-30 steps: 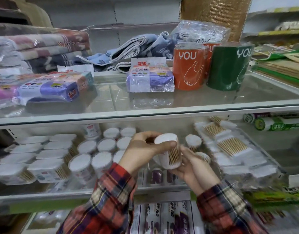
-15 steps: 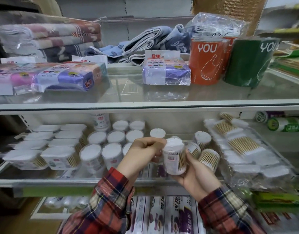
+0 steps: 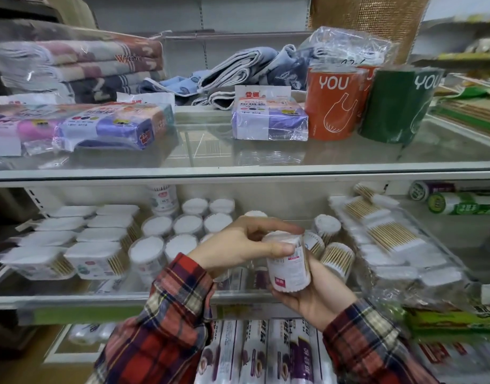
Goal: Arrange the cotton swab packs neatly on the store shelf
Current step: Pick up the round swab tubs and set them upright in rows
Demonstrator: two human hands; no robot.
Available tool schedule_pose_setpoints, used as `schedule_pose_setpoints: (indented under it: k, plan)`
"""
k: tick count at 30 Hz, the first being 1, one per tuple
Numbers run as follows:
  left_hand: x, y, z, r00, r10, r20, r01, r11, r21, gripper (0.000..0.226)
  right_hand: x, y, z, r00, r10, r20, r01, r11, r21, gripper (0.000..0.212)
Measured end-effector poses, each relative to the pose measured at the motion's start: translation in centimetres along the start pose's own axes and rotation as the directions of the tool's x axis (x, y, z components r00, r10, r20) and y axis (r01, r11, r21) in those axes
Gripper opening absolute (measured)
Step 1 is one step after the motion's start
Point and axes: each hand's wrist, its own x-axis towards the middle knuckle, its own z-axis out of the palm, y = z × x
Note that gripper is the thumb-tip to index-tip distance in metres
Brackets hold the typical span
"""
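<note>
Head camera view, looking forward and down at a store shelf. Both hands hold one round tub of cotton swabs [image 3: 289, 263] upright in front of the glass middle shelf [image 3: 72, 296], over its front edge. The left hand [image 3: 239, 245] comes from the left, thumb and forefinger pinching the tub near its top; the right hand [image 3: 314, 289] cups the tub from below, fingers curled round its base. Compared with half a second ago, the tub sits a little lower in the right palm and has turned, so its label with a red patch now faces the camera instead of the wooden sticks. The left thumb now lies across the tub's front. On the shelf behind the hands, round swab tubs [image 3: 183, 225] stand in rows with white tops up. Left of them lie rectangular swab boxes [image 3: 100, 257]. Right of the hands, two tubs [image 3: 336, 254] lean on their sides, sticks showing, beside flat bagged swab packs [image 3: 388, 239]. On the upper shelf stand an orange roll [image 3: 332, 103] and a green roll [image 3: 399, 103] marked YOU. Both plaid sleeves [image 3: 166, 328] fill the foreground.
</note>
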Motion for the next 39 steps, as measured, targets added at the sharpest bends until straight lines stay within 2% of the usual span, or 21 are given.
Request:
schedule_pose_setpoints:
  k: [7,12,15,17,19,21,23,26,32,36,39]
  plan:
    - [0.2,-0.4,0.5,0.998,-0.028,-0.06,0.024,0.997,-0.073,0.031,-0.5,0.9,-0.8,0.999,0.018,0.045,-0.019,0.999,0.027,0.061]
    - [0.3,-0.9,0.2,0.984,-0.063,-0.166,0.025,0.975,-0.22,0.027,-1.0,1.2,-1.8,0.991,-0.109,0.079,0.106,0.993,0.047,0.059]
    - [0.2,-0.9,0.2,0.98,-0.067,-0.19,0.021,0.971,-0.237,0.025,-1.1,1.5,-2.2,0.982,-0.157,0.107,0.156,0.988,0.014,0.091]
    - [0.2,-0.9,0.3,0.974,-0.085,-0.208,0.036,0.972,-0.232,0.025,-1.1,1.6,-2.3,0.98,-0.168,0.108,0.167,0.986,0.017,0.099]
    - [0.2,-1.0,0.4,0.964,-0.141,-0.228,0.091,0.972,-0.217,0.032,-1.2,1.6,-2.3,0.98,-0.178,0.093,0.175,0.984,0.035,0.094]
    - [0.0,-1.2,0.3,0.952,-0.19,-0.239,0.13,0.961,-0.243,0.038,-1.1,1.6,-2.4,0.978,-0.195,0.068,0.195,0.981,0.014,0.075]
    - [-0.5,-1.4,0.0,0.959,-0.171,-0.226,0.11,0.959,-0.26,0.031,-1.2,1.3,-2.5,0.974,-0.223,0.04,0.225,0.972,-0.063,0.058]
    - [-1.4,-1.7,-0.4,0.968,-0.116,-0.221,0.052,0.96,-0.273,0.031,-1.0,0.5,-2.8,0.958,-0.286,0.014,0.285,0.949,-0.137,0.067]
    - [-2.0,-2.5,-0.5,0.971,-0.134,-0.197,0.049,0.922,-0.384,0.041,-1.0,-1.5,-3.1,0.955,-0.296,0.004,0.293,0.942,-0.163,0.095]
    - [-2.3,-3.2,0.0,0.977,-0.142,-0.158,0.054,0.886,-0.46,0.039,-1.2,-2.5,-2.7,0.942,-0.336,0.002,0.327,0.915,-0.235,0.09]
    - [-2.9,-3.7,0.5,0.975,-0.175,-0.137,0.08,0.851,-0.519,0.039,-1.0,-3.4,-2.3,0.94,-0.34,0.001,0.326,0.9,-0.29,0.063]
